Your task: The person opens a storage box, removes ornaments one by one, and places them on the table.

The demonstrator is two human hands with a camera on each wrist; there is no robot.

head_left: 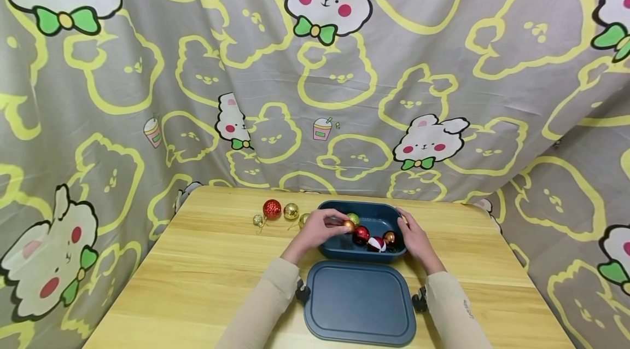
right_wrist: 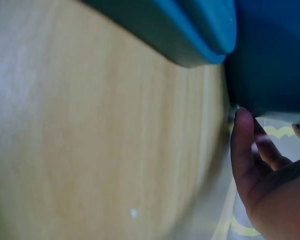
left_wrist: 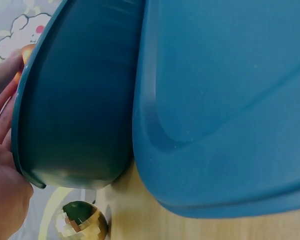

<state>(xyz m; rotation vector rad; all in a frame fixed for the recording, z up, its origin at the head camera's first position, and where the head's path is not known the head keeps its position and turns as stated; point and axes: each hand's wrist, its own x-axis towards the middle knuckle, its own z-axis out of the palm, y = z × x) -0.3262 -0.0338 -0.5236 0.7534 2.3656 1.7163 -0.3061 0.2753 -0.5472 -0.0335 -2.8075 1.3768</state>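
My left hand (head_left: pixel 319 227) is over the left end of a dark blue rectangular container (head_left: pixel 361 253), pinching an orange-gold Christmas bauble (head_left: pixel 348 226) between thumb and fingers. At the container's right end, my right hand (head_left: pixel 417 238) grips the rim and side wall; the right wrist view catches its fingertips (right_wrist: pixel 243 119) against the wall. Inside lie a green bauble (head_left: pixel 353 219), a red bauble (head_left: pixel 361 234), a red-and-white bauble (head_left: pixel 377 244) and a copper bauble (head_left: pixel 390 238). In the left wrist view the container wall hides most of the pinched bauble.
A blue lid (head_left: pixel 361 305) lies flat in front of the container, between my forearms. Left of the container are a red glitter bauble (head_left: pixel 272 209), a gold bauble (head_left: pixel 291 211), a small gold bauble (head_left: pixel 258 220) and another partly hidden gold one (head_left: pixel 303 220). A patterned curtain (head_left: pixel 275 119) hangs behind the table.
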